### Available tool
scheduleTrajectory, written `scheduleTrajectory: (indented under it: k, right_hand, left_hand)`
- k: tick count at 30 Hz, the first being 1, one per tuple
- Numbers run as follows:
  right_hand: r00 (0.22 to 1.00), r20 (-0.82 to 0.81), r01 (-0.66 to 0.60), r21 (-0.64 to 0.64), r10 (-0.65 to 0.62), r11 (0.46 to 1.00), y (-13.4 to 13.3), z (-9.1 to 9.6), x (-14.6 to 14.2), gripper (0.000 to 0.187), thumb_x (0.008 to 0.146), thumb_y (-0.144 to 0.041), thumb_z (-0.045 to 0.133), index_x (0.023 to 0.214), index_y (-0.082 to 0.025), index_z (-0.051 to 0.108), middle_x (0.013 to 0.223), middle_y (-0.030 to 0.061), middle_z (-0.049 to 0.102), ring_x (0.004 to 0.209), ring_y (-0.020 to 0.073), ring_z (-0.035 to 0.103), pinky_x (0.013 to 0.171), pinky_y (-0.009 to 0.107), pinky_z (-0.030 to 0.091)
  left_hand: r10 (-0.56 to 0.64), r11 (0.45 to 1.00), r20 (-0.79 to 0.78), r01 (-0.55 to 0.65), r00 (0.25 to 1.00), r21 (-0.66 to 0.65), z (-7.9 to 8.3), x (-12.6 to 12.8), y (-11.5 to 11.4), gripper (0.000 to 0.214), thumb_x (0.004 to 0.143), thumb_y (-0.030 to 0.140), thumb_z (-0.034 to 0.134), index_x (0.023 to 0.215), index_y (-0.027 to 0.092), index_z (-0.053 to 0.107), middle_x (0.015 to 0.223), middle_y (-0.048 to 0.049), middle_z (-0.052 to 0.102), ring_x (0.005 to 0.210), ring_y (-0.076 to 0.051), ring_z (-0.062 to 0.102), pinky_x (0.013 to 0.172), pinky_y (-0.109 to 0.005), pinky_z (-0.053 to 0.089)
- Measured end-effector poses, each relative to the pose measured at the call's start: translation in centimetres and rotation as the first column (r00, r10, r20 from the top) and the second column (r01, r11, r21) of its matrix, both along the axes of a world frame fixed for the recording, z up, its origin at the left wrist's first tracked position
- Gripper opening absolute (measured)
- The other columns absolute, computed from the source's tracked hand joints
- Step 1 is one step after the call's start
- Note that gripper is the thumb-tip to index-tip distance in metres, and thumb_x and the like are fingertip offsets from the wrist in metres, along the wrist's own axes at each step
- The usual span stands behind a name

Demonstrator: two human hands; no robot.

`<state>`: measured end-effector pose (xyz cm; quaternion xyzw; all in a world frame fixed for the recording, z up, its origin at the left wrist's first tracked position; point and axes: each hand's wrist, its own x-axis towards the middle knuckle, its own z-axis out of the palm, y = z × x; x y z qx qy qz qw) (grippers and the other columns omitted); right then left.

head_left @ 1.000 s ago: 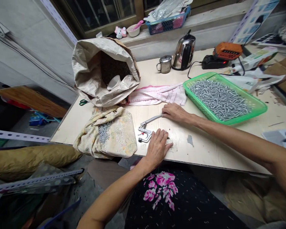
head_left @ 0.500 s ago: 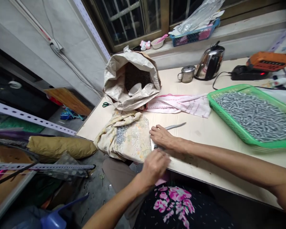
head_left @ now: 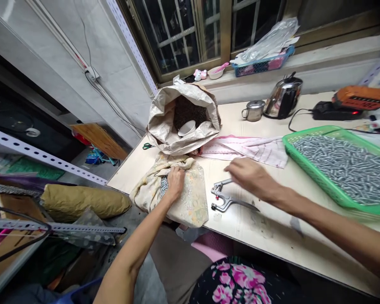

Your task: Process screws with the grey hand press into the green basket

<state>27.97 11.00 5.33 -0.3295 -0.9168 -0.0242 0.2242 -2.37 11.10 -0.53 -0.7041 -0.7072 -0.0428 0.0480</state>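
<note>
My left hand (head_left: pixel 175 182) rests on a patterned cloth bag (head_left: pixel 190 198) at the table's near left edge, fingers curled into the small metal pieces (head_left: pixel 163 186) lying in its opening. What the fingers hold is hidden. My right hand (head_left: pixel 251 178) hovers just above the table, palm down and fingers loosely extended, right over the upper handle of metal snap pliers (head_left: pixel 224 201) that lie flat on the table. It holds nothing that I can see.
A paper sack (head_left: pixel 164 122) with a white cup (head_left: pixel 187 127) stands behind the cloth bag. A green tray (head_left: pixel 310 171) full of metal pieces sits at right. Pink-white cloth (head_left: pixel 253 147), small scissors (head_left: pixel 147 146), kettle (head_left: pixel 281 99), steel mug (head_left: pixel 253 110) and an orange device (head_left: pixel 359 96) lie further back.
My left hand has gone from the table's front edge up onto the cloth bag. My right hand has come off the pliers, which now lie uncovered and turned. The view shifted left.
</note>
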Motion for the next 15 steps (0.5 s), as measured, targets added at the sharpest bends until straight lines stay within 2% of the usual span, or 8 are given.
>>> scheduleTrajectory:
  k: [2, 4, 6, 8, 9, 10, 13, 15]
  right_hand:
    - [0.971, 0.025, 0.236, 0.069, -0.238, 0.969, 0.0, 3.0, 5.1, 0.024, 0.092, -0.013, 0.043, 0.097, -0.018, 0.066, 0.094, 0.0126, 0.06, 0.087, 0.0272, 0.053, 0.079, 0.039, 0.039]
    - [0.856, 0.089, 0.493, 0.154, -0.509, 0.856, -0.6, 5.2, 9.0, 0.023, 0.093, -0.016, 0.044, 0.091, -0.019, 0.066, 0.093, 0.015, 0.058, 0.088, 0.0315, 0.052, 0.078, 0.044, 0.037]
    - [0.741, 0.152, 0.638, 0.145, -0.654, 0.756, -1.8, 5.8, 10.4, 0.024, 0.093, -0.015, 0.043, 0.091, -0.018, 0.067, 0.095, 0.017, 0.058, 0.091, 0.0341, 0.051, 0.077, 0.046, 0.036]
    - [0.763, 0.224, 0.625, -0.016, -0.606, 0.781, -3.1, 4.5, 9.2, 0.027, 0.094, -0.011, 0.039, 0.093, -0.016, 0.066, 0.095, 0.0162, 0.06, 0.089, 0.0314, 0.052, 0.076, 0.044, 0.038]
    - [0.839, 0.28, 0.516, -0.136, -0.467, 0.845, -3.6, 3.1, 8.1, 0.026, 0.094, -0.012, 0.039, 0.094, -0.016, 0.065, 0.095, 0.0149, 0.061, 0.088, 0.0292, 0.053, 0.076, 0.043, 0.039]
    - [0.869, 0.311, 0.455, -0.195, -0.385, 0.869, -4.0, 1.5, 6.7, 0.02, 0.094, -0.015, 0.046, 0.092, -0.02, 0.065, 0.094, 0.0097, 0.062, 0.087, 0.0251, 0.054, 0.076, 0.039, 0.041]
    - [0.929, 0.327, 0.281, -0.311, -0.175, 0.908, -4.9, -3.1, 3.1, 0.009, 0.094, -0.023, 0.054, 0.089, -0.022, 0.061, 0.095, 0.0052, 0.063, 0.085, 0.021, 0.054, 0.073, 0.035, 0.043]
    - [0.947, 0.3, 0.208, -0.314, -0.111, 0.926, -5.4, -5.0, 1.9, 0.01, 0.095, -0.019, 0.05, 0.09, -0.022, 0.058, 0.1, 0.0042, 0.064, 0.09, 0.0199, 0.053, 0.075, 0.035, 0.042]
  left_hand:
    - [-0.032, 0.999, -0.004, 0.032, 0.999, -0.006, 0.1, -0.1, 0.9, 0.025, 0.092, 0.016, 0.045, 0.087, 0.017, 0.069, 0.1, -0.0133, 0.064, 0.103, -0.027, 0.051, 0.087, -0.036, 0.042]
    - [-0.088, 0.996, 0.01, 0.088, 0.996, -0.011, 0.4, -0.2, 1.1, 0.023, 0.09, 0.015, 0.045, 0.086, 0.018, 0.067, 0.099, -0.0131, 0.064, 0.102, -0.027, 0.052, 0.088, -0.036, 0.042]
    - [-0.158, 0.987, 0.028, 0.159, 0.987, -0.014, 0.5, -0.6, 1.2, 0.024, 0.089, 0.017, 0.042, 0.087, 0.019, 0.066, 0.097, -0.0129, 0.065, 0.099, -0.028, 0.054, 0.089, -0.036, 0.042]
    - [-0.219, 0.976, -0.016, 0.219, 0.976, -0.012, 0.1, -1.4, 1.6, 0.028, 0.09, 0.021, 0.037, 0.089, 0.02, 0.065, 0.095, -0.0117, 0.066, 0.099, -0.028, 0.055, 0.089, -0.037, 0.043]
    - [-0.245, 0.97, -0.026, 0.245, 0.969, -0.007, -0.2, -1.9, 2.0, 0.03, 0.09, 0.023, 0.036, 0.091, 0.02, 0.065, 0.095, -0.0119, 0.066, 0.099, -0.029, 0.055, 0.09, -0.038, 0.044]
    - [-0.267, 0.964, -0.034, 0.267, 0.963, -0.007, -0.5, -2.4, 2.5, 0.031, 0.089, 0.026, 0.035, 0.091, 0.02, 0.065, 0.096, -0.0126, 0.067, 0.1, -0.03, 0.056, 0.092, -0.039, 0.044]
    - [-0.301, 0.954, -0.031, 0.3, 0.953, -0.016, -1.0, -3.2, 3.9, 0.034, 0.086, 0.032, 0.034, 0.084, 0.019, 0.065, 0.093, -0.0147, 0.068, 0.097, -0.032, 0.058, 0.091, -0.041, 0.045]
    - [-0.311, 0.95, 0.032, 0.312, 0.95, -0.002, -0.6, -2.9, 4.1, 0.034, 0.084, 0.036, 0.036, 0.079, 0.021, 0.065, 0.09, -0.0135, 0.07, 0.094, -0.032, 0.06, 0.09, -0.042, 0.046]
